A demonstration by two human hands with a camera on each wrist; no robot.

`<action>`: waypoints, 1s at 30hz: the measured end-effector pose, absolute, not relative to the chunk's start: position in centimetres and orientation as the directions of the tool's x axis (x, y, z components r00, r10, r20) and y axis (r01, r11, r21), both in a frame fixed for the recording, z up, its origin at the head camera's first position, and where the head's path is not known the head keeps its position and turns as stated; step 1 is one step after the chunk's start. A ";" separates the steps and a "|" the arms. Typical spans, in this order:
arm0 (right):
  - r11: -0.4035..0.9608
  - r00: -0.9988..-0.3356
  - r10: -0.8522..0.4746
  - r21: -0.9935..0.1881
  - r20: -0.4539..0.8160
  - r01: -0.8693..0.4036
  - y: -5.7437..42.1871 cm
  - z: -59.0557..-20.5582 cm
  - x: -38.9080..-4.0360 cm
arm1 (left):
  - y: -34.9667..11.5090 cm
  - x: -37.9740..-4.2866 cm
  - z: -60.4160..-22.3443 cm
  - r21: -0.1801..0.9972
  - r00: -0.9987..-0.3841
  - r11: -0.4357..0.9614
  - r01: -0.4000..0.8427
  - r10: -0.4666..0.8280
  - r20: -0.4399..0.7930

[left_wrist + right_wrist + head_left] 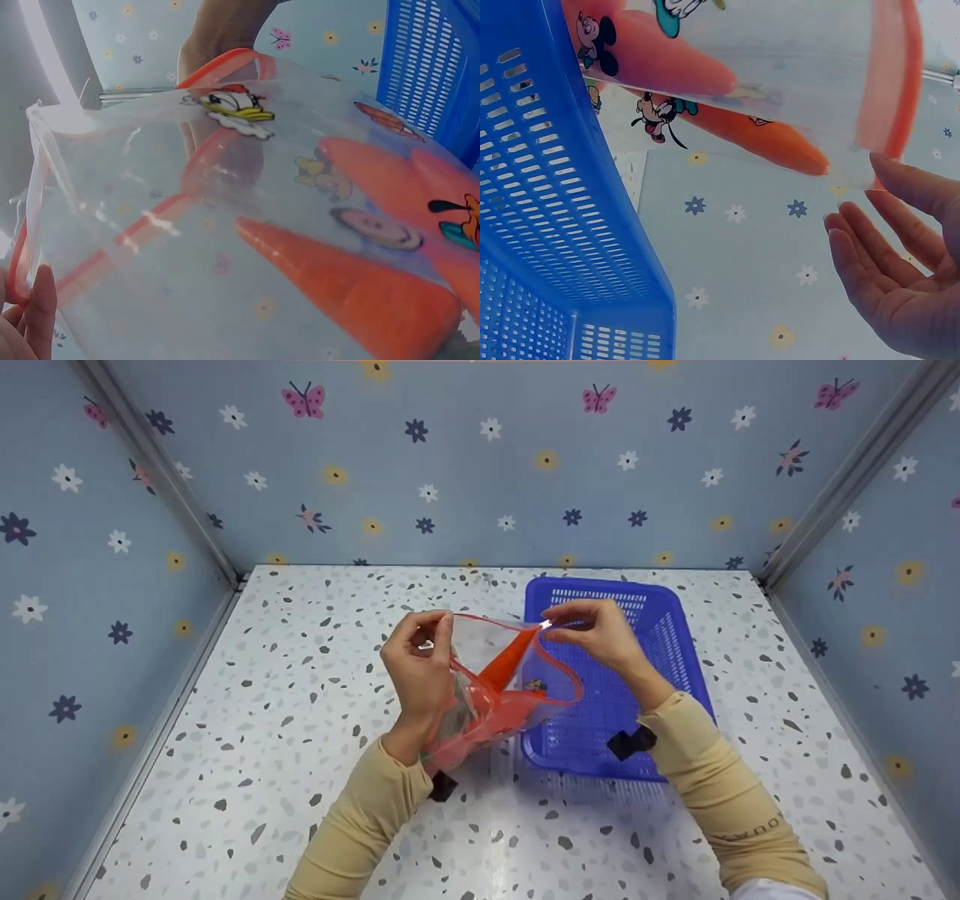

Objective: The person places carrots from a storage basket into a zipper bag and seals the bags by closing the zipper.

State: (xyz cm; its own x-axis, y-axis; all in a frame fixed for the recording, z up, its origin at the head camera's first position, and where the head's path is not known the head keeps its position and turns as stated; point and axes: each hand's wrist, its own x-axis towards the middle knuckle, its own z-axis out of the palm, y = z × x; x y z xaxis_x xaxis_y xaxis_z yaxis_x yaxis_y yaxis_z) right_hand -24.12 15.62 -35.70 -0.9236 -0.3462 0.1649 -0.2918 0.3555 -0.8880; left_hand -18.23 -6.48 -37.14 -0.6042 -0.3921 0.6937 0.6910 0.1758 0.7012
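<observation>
Held up between both hands is a clear plastic zip bag (480, 634) with an orange-red zip edge, its mouth spread apart. Cartoon figures are printed on its sides, such as a duck (236, 105) in the left wrist view. Inside lie several orange, carrot-shaped pieces; one carrot (511, 658) points its narrow tip up toward the opening. My left hand (420, 660) pinches the bag's left rim between thumb and fingers. At the far right corner, the thumb and index finger of my right hand (600, 634) pinch a small white piece at the zip's end.
A blue-purple perforated plastic basket (694, 667) stands on the speckled white tabletop (285, 720), partly under the bag and right forearm. Blue flower-patterned panels (465, 450) enclose the table at the back and both sides.
</observation>
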 end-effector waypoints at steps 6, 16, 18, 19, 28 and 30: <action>0.263 -0.903 -0.383 -0.913 0.197 -0.311 15.4 -35.8 -23.9 | -7.0 -18.2 -37.1 0.691 -0.608 0.192 0.697 -0.355 0.711; 0.197 -0.892 -0.373 -0.918 0.254 -0.344 14.2 -33.9 -21.9 | -7.9 -18.3 -36.8 0.723 -0.646 0.227 0.652 -0.333 0.687; 0.174 -0.888 -0.367 -0.917 0.277 -0.358 14.1 -33.8 -21.7 | -8.2 -18.3 -36.7 0.736 -0.660 0.236 0.635 -0.329 0.675; 0.158 -0.883 -0.367 -0.916 0.292 -0.369 14.1 -33.8 -21.7 | -8.3 -18.3 -36.6 0.743 -0.669 0.242 0.624 -0.325 0.668; 0.032 -0.818 -0.365 -0.872 0.445 -0.488 13.6 -34.3 -21.4 | -10.0 -18.0 -35.6 0.757 -0.730 0.335 0.562 -0.230 0.644; 0.015 -0.813 -0.345 -0.863 0.469 -0.505 13.4 -34.3 -21.3 | -10.4 -17.9 -35.3 0.753 -0.742 0.368 0.545 -0.206 0.638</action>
